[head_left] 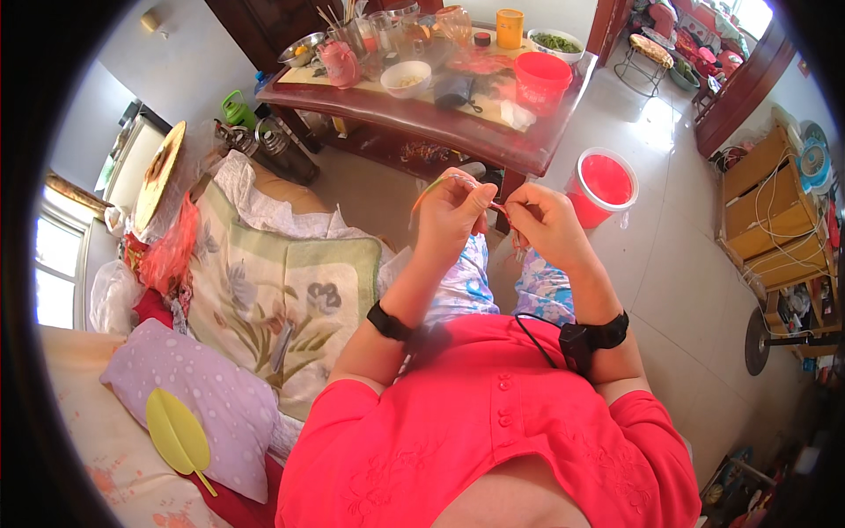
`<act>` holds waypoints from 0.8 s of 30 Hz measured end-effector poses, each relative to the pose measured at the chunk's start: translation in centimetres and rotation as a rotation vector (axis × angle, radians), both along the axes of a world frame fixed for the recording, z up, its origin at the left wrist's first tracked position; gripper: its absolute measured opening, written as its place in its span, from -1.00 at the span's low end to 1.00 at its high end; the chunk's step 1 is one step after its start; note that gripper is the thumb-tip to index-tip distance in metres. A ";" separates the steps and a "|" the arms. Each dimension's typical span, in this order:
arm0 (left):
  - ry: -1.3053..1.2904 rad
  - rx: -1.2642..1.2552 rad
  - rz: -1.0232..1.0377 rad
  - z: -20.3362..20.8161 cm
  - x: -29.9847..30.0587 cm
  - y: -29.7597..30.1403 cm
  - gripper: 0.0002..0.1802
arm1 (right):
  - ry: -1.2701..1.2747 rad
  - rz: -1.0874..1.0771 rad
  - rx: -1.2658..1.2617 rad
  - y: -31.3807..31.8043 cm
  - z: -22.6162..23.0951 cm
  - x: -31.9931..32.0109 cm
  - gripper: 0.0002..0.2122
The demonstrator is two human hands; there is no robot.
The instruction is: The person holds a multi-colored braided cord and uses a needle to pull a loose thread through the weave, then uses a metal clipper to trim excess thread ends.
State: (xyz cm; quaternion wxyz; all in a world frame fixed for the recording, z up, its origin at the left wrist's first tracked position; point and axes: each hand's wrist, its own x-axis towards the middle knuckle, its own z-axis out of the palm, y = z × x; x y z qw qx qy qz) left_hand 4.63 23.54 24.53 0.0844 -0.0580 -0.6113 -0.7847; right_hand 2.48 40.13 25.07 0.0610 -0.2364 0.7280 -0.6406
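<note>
Above my lap, my left hand point(451, 216) is closed in a pinch, thumb against the index finger, on a thin multicoloured cord point(499, 208). The cord spans the small gap to my right hand point(547, 222), whose thumb and fingertips are pinched together on its other part. An orange and greenish length lies over the back of my left fingers. A short reddish end hangs below my right fingertips. The strands are too small to make out in detail. Under both hands are my blue and white patterned trouser legs point(462, 280).
Ahead stands a dark red table point(396, 110) with a white bowl point(407, 79), a pink jug point(338, 64), jars and a red tub point(540, 81). A red bucket with a white rim point(604, 180) is on the floor at right. A flowered blanket point(264, 290) covers the seat at left.
</note>
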 end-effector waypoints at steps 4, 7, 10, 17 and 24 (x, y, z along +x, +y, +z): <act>-0.034 0.055 -0.135 0.0 -0.2 0.2 -0.80 | 0.008 -0.076 0.003 -0.2 0.1 0.1 -0.95; -0.044 0.123 -0.178 -0.3 0.1 0.9 -0.79 | -0.055 -0.083 -0.071 0.0 0.1 0.0 -0.94; -0.046 0.029 -0.190 -0.8 -0.1 0.3 -0.81 | -0.071 -0.076 -0.059 0.0 0.3 0.0 -0.94; -0.067 -0.047 -0.215 -0.4 -0.3 -0.4 -0.81 | -0.065 -0.096 -0.105 -0.2 0.2 0.1 -0.94; -0.148 -0.014 -0.292 0.1 -0.1 -0.5 -0.90 | -0.105 -0.048 -0.093 -0.4 -0.5 -0.4 -0.92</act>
